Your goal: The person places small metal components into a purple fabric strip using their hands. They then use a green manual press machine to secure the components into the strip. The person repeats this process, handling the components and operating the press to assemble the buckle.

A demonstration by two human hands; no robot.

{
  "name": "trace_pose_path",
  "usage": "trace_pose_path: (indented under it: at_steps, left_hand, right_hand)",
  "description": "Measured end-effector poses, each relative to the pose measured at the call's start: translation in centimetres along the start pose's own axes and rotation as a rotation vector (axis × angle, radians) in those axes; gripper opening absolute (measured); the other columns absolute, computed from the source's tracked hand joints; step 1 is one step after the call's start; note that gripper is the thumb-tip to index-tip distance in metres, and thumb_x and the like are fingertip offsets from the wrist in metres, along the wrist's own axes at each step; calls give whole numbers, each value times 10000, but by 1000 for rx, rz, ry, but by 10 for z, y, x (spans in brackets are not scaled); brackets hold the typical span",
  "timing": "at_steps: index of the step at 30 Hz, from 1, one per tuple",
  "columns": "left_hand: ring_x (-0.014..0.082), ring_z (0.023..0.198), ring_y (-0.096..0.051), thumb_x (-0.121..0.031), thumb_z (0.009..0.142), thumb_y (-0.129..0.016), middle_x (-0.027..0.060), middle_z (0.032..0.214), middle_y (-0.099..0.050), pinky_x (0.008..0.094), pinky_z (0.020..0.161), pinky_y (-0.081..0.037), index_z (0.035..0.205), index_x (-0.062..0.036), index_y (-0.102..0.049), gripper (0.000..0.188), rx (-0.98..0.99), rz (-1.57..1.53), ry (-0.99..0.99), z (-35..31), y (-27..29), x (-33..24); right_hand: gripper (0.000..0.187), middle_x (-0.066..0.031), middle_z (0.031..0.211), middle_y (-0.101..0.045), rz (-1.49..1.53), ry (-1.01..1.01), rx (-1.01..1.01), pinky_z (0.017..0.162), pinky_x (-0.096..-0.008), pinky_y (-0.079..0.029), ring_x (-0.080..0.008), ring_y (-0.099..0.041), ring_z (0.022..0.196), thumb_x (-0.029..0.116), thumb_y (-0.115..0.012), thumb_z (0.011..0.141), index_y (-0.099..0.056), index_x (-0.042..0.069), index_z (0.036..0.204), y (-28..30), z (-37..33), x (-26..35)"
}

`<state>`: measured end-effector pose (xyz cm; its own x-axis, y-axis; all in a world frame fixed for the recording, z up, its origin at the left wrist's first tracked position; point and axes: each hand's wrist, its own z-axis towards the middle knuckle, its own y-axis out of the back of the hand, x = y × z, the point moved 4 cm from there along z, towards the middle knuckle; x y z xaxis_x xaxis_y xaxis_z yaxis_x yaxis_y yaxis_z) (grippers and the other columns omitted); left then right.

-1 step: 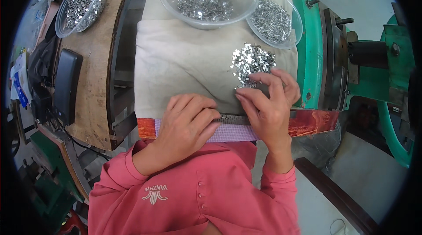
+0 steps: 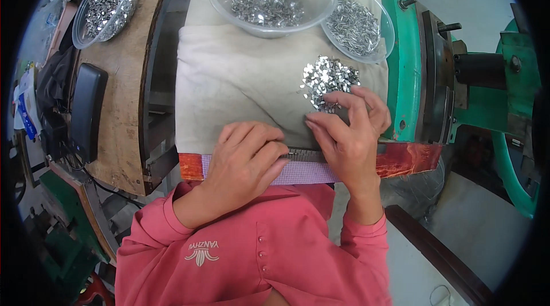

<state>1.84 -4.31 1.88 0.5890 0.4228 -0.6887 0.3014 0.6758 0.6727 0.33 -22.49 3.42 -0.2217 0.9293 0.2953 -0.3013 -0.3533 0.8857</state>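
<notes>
Our right hand (image 2: pixel 352 134) arches at the metal chips (image 2: pixel 326 79), fingers narrowly parted; our left hand (image 2: pixel 242 160) curls over the near edge of the cloth (image 2: pixel 229 83), hold unclear, bare cloth ahead.

Loose heap of small, shiny silver metal pieces (image 2: pixel 327 77), spread thin at its edges, right of upper centre, narrow grey ridged strip (image 2: pixel 308 155), lying crosswise just below centre, partly hidden

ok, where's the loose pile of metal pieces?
Head view, right of centre: the pile lies on pale cloth, between the right hand and the shallow clear dish.
</notes>
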Motion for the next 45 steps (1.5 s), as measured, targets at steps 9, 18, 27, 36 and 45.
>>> trace_pose_path:
  at_steps: [9,18,27,36,45]
  left_hand:
    - [277,997,-605,-70,741,-751,67,1048,-637,404,877,-433,877,-69,-618,190,51,25,-45,10,-6,-6]
    - [295,995,-592,-45,751,-738,90,1040,-618,407,847,-426,900,-46,-605,200,27,47,19,18,1,6]
    - [304,997,-576,1,768,-711,104,1072,-606,397,842,-433,931,-30,-630,184,9,119,75,28,9,21]
    - [312,1003,-576,31,752,-717,109,1071,-621,395,868,-456,929,-31,-645,201,-40,61,114,21,19,28]
    - [295,1009,-578,-17,697,-776,85,1060,-622,394,865,-431,864,-49,-658,208,-48,94,58,25,7,22]
  right_hand:
    - [167,13,1098,-653,61,-28,0,1000,-437,-298,-299,-482,1212,108,-803,705,-720,157,841,-3,4,1]
    - [187,29,1070,-678,200,-116,29,992,-407,-315,-285,-492,1191,131,-834,666,-743,171,824,4,-45,11]
    - [181,22,1072,-671,122,-95,-35,1000,-430,-305,-300,-487,1186,149,-830,710,-765,183,876,2,-16,0]
    - [158,-11,1141,-639,-11,-22,17,1002,-462,-309,-306,-488,1210,140,-791,724,-747,165,873,-13,27,-2]
    - [125,-10,1145,-638,62,-48,12,1014,-458,-291,-309,-483,1214,140,-796,738,-709,127,828,-12,26,-2]
